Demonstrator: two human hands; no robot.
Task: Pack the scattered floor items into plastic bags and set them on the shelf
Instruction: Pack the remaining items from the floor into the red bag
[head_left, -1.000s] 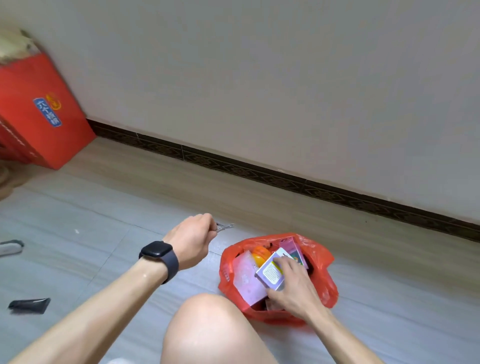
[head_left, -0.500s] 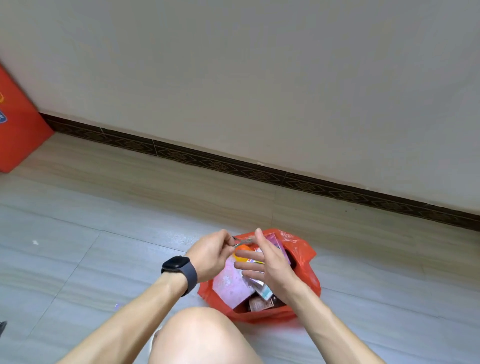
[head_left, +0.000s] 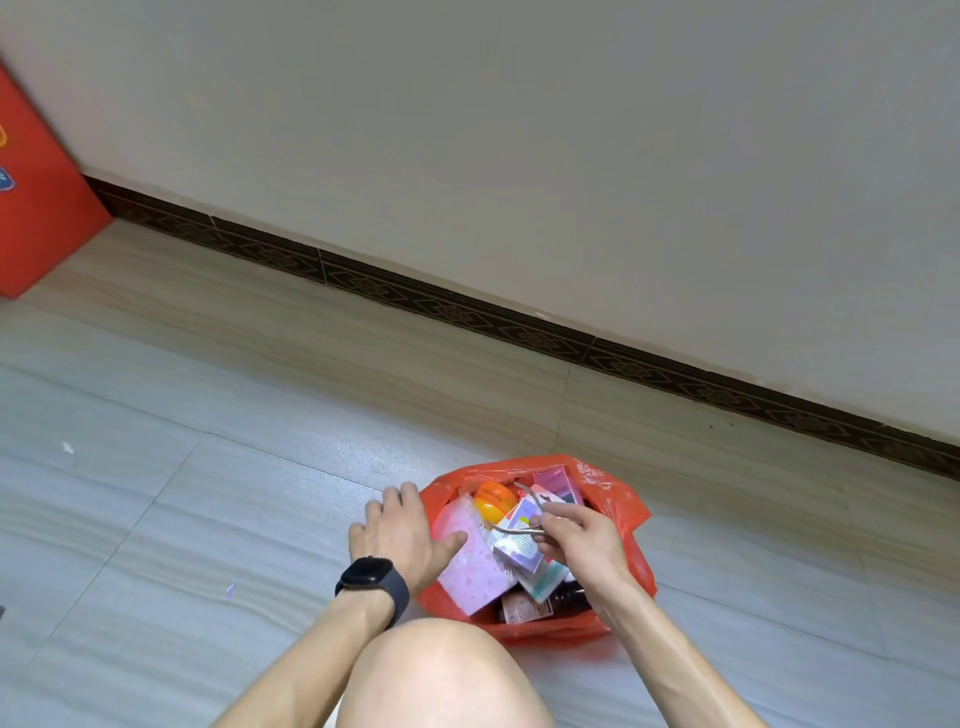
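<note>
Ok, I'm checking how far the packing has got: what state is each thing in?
Bag: open, on the floor, partly filled.
Metal tool: pinched by the right hand, over the bag's mouth.
Left hand: fingers straight, resting on the bag's left rim.
Pink box: tilted, inside the bag.
Orange jar: inside the bag.

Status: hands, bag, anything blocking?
Left hand open, flat at red bag left side, thumb on pink box. Right hand pinches small metal tool over bag's open mouth. Bag crowded; nothing blocking seen.
</note>
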